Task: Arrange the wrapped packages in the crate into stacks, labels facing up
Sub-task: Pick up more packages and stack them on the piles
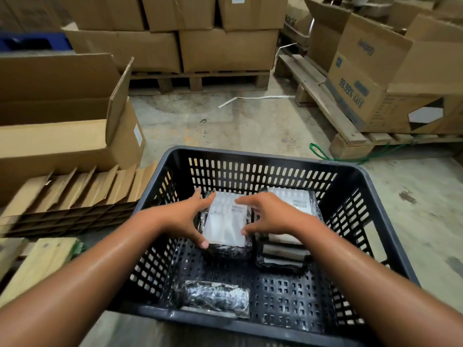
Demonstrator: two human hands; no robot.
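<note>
Both arms reach down into the dark slotted crate [370, 186], which sits on the concrete floor among cardboard boxes and wooden pallets. The left hand [186, 216] and the right hand [269, 214] close on 1 wrapped package [226, 221] from either side, fingers spread along its edges and thumbs curled round its near end, so it is held by the sides and its white label stays uncovered and facing up. It looks to be sitting on more dark-wrapped bundles at the far middle of the crate, though I cannot tell how many lie under it, nor whether it is resting or just clear of them.

Just to its right stands a second stack [288, 236], also with a white label showing on top and several layers visible at its near edge. The 2 piles sit side by side against the far wall, which seems sensible: it keeps them square and leaves the near floor of the crate free.

1 loose package [213, 298] lies apart in the near left corner, dark wrap uppermost and no label in sight. My guess is that it needs turning over and stacking next, so the job is well along but not finished.
</note>
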